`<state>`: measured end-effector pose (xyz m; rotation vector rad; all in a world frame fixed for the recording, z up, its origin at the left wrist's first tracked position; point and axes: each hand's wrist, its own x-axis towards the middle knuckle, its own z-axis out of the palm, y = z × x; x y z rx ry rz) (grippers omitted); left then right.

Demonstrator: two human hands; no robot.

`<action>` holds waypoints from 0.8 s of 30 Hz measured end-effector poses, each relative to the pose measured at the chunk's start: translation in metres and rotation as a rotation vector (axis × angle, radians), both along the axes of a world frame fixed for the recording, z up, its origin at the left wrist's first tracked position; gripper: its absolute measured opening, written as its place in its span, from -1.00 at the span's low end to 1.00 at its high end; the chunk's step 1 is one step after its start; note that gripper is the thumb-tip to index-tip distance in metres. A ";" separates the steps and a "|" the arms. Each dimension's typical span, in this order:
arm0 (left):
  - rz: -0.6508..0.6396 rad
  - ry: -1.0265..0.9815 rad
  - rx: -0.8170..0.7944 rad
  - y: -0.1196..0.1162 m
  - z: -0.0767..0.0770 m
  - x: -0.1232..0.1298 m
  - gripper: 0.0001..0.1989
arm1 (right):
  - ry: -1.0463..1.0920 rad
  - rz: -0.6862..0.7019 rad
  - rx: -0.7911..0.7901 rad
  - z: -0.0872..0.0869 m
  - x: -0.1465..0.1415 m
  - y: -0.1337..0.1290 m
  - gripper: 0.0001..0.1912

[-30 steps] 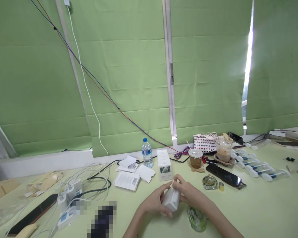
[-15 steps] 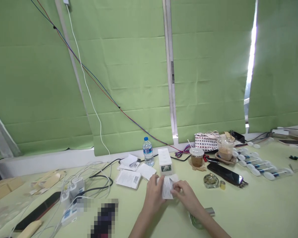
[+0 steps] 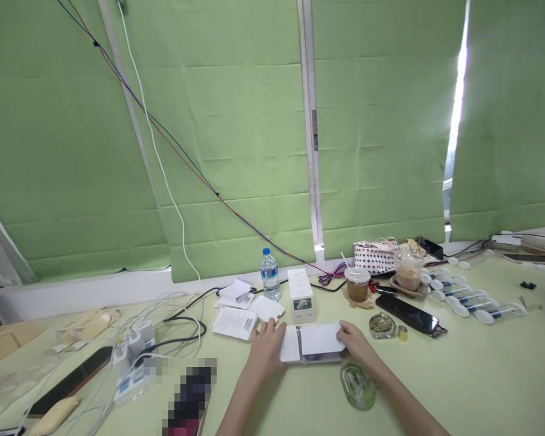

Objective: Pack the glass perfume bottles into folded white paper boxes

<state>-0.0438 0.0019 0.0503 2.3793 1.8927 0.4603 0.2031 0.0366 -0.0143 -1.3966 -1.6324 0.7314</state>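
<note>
A white folded card (image 3: 320, 339) with small print on its left panel and a blank right panel lies spread between my two hands. My left hand (image 3: 267, 346) is closed around its left end. At the upper right corner, my right hand (image 3: 355, 342) pinches the card's edge between thumb and fingers. Just below my right wrist lies a green-tinted glass bottle (image 3: 358, 387), partly covered by my forearm. Behind the card stands a white box (image 3: 301, 298) with a picture on its front. White printed packets (image 3: 234, 323) lie beyond my left hand.
A water bottle (image 3: 269, 275) and a lidded drink cup (image 3: 357, 286) stand farther back. To the right are a round glass bottle (image 3: 382, 326), its gold cap (image 3: 402, 333), a black phone (image 3: 409, 313) and several blue-and-white sticks (image 3: 475, 303). Cables and a power strip (image 3: 129, 384) lie left.
The card, earlier held narrow between both hands, is now spread wide. My right hand has moved right with its edge, and my left hand slightly left. The green-tinted bottle shows more fully.
</note>
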 end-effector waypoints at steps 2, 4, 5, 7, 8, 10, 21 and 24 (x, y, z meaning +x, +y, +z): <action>0.037 -0.064 0.014 0.003 0.004 -0.007 -0.20 | -0.039 -0.032 0.000 0.000 0.007 0.001 -0.84; 0.074 -0.162 0.053 0.005 0.011 -0.014 -0.19 | -0.090 -0.069 0.013 0.004 0.013 0.000 -0.79; 0.089 -0.228 0.070 0.006 0.014 -0.016 -0.20 | -0.117 -0.092 0.027 0.008 0.016 -0.002 -0.76; 0.102 -0.391 0.079 0.006 0.021 -0.020 -0.30 | -0.163 -0.140 0.088 0.017 0.016 -0.010 -0.73; 0.101 -0.508 0.063 0.005 0.023 -0.019 -0.37 | -0.180 -0.155 0.132 0.023 0.012 -0.015 -0.73; 0.087 -0.914 -0.034 0.001 0.026 -0.014 -0.45 | -0.199 -0.131 0.239 0.033 -0.002 -0.028 -0.74; 0.030 -2.179 -0.556 -0.022 0.015 0.037 -0.60 | -0.340 -0.056 0.918 0.047 -0.081 -0.062 -0.72; 0.060 -2.168 -0.587 -0.021 0.012 0.040 -0.56 | -0.360 -0.075 0.883 0.048 -0.077 -0.061 -0.78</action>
